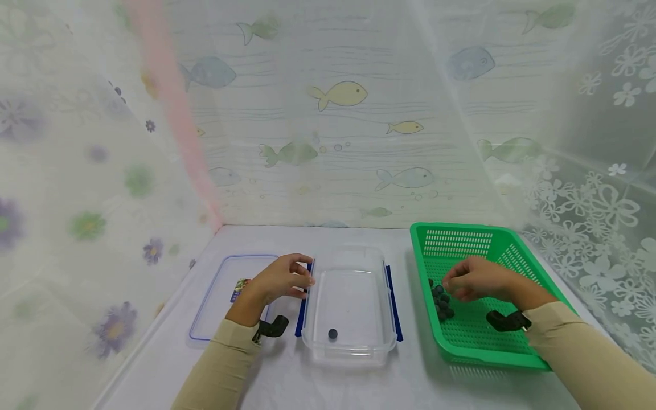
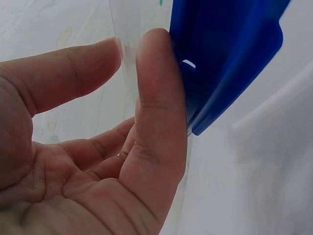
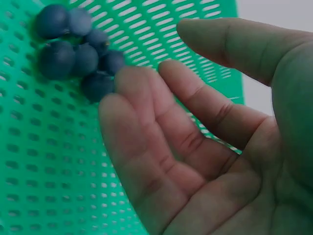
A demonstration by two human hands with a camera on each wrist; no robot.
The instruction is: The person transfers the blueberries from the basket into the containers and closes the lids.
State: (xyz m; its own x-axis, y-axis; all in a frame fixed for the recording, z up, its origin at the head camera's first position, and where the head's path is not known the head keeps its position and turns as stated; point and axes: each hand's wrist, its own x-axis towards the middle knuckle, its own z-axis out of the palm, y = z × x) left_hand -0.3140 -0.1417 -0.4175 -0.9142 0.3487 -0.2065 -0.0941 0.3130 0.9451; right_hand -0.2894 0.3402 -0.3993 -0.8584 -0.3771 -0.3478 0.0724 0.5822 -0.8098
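Note:
A clear plastic container [image 1: 348,302] with blue side latches stands in the middle of the table, with one blueberry [image 1: 332,333] inside near its front. My left hand [image 1: 285,277] pinches the container's left wall between thumb and fingers. In the left wrist view, the fingers lie against a blue latch [image 2: 220,58] and the thumb is on the other side of the clear wall. Over the green basket [image 1: 492,354] hangs my right hand [image 1: 474,279], fingers loosely bent and nothing held. Several blueberries [image 3: 58,58] cluster on the basket's floor just beyond its fingertips.
Left of the container, a clear lid [image 1: 212,307] with a blue seal lies flat, a colourful label [image 1: 238,289] on it. A white cloth [image 1: 287,381] covers the table. Patterned curtains [image 1: 328,142] enclose the back and both sides.

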